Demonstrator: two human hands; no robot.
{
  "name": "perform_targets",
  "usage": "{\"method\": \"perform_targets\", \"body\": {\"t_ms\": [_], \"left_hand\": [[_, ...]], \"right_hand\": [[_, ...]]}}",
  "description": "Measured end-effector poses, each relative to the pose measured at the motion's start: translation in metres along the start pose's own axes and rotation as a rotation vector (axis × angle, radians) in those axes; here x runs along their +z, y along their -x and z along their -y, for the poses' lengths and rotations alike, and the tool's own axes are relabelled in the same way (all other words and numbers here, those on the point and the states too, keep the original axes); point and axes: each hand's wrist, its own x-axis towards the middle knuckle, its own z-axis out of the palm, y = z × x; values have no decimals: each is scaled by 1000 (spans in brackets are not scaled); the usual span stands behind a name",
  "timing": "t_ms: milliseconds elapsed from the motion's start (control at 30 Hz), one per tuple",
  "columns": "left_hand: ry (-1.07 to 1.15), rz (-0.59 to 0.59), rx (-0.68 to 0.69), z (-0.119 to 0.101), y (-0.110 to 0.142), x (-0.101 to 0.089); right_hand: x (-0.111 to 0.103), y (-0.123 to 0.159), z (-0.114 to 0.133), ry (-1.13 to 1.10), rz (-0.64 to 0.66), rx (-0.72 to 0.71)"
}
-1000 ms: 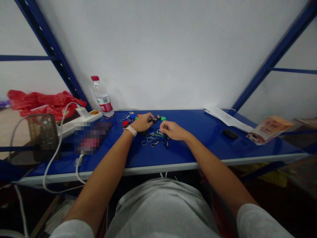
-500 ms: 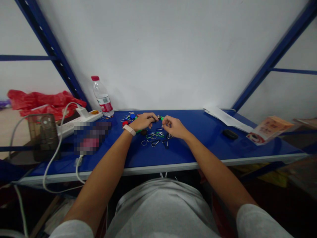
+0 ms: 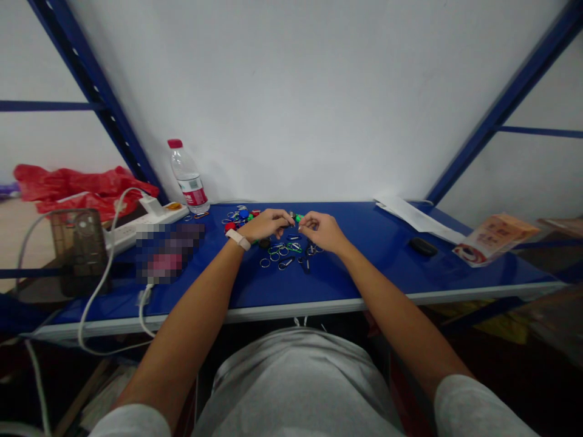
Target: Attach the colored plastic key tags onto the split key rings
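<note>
Blue tabletop (image 3: pixel 364 273) against a pale wall (image 3: pixel 291 109), small loose items around two bare hands.
Head view: the left hand (image 3: pixel 266 226) and right hand (image 3: pixel 324 230) curl their fingers near a green piece (image 3: pixel 299 218); I cannot tell what either grips. Rings (image 3: pixel 274 255) and a black clip (image 3: pixel 286 263) lie loose nearer the body, so handling looks unfinished; how much is done is unclear.

Blue tabletop (image 3: pixel 387 243) bears small rings and clips (image 3: pixel 286 263); bottle (image 3: pixel 190 182); papers (image 3: pixel 416 221); dark object (image 3: pixel 423 246), perhaps a mouse

Both hands (image 3: pixel 322 232) close together near small carabiners (image 3: pixel 286 263)
</note>
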Motion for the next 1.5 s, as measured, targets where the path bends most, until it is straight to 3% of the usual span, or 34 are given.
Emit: {"method": "perform_targets", "body": {"t_ms": [500, 867, 1167, 1500], "left_hand": [[29, 81, 133, 3, 2, 2], [40, 119, 105, -11, 8, 4], [215, 145, 106, 2, 2, 6], [177, 101, 114, -2, 4, 8]], "right_hand": [[0, -2, -4, -103, 23, -15], [-4, -3, -2, -144, -10, -103], [-7, -2, 1, -187, 28, -111], [-7, -1, 4, -154, 34, -135]]}}
